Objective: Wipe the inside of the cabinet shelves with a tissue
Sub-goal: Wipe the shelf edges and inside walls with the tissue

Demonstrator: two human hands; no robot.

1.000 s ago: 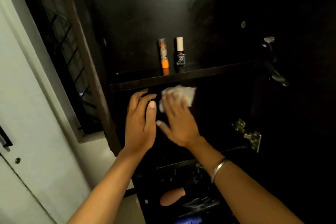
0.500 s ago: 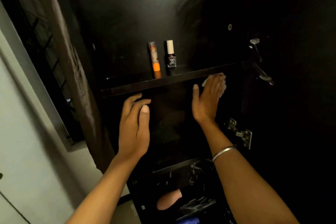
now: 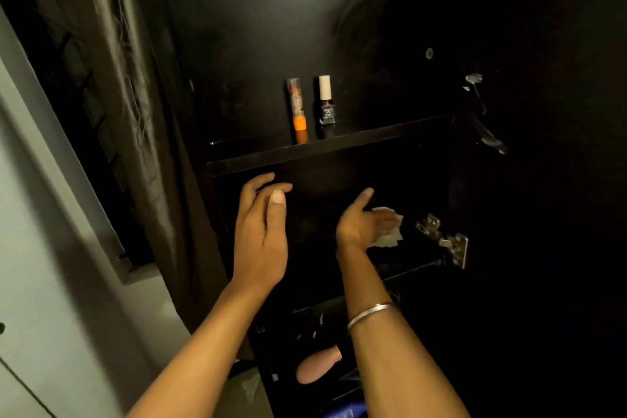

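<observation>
The left hand (image 3: 261, 234) is held nearest, fingers relaxed and holding nothing, just below the front edge of the upper shelf (image 3: 305, 154), probably for balance. Farther in, to the right, the tissue (image 3: 388, 229) is pressed by the right hand (image 3: 364, 224) inside the lower compartment; in the dark, the exact surface cannot be told. At the back of the upper shelf, an orange-tipped tube (image 3: 297, 105) and a nail polish bottle (image 3: 326, 102) stand side by side, clear of the wiping.
</observation>
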